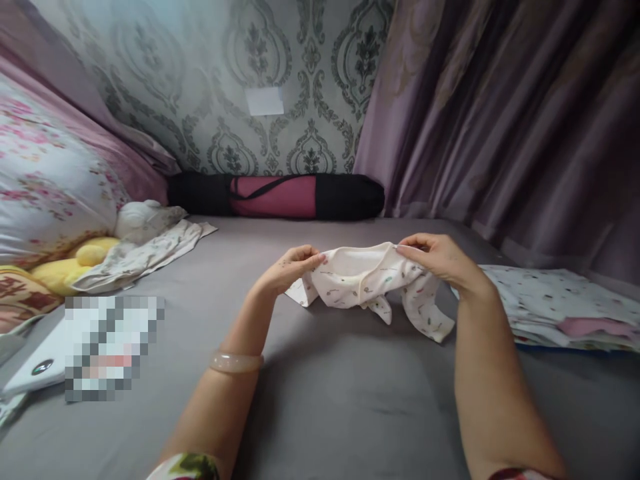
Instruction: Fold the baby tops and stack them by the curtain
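Note:
A small white garment [350,287] with a scattered print hangs between my two hands, just over the grey sheet [360,400]. My left hand [295,267] pinches it at the left shoulder, beside the neckline. At the other shoulder, my right hand [433,257] grips the cloth between thumb and fingers. The neck opening faces up, and one sleeve dangles below my right hand. The garment's lower part is bunched, so its full shape is hidden.
Folded printed cloths [560,300] lie stacked at the right. A black and red roll bag [275,197] rests against the wall. On the left are a floral pillow [50,173], a yellow plush [65,270], a crumpled cloth [145,257] and a white item [45,353], partly pixelated.

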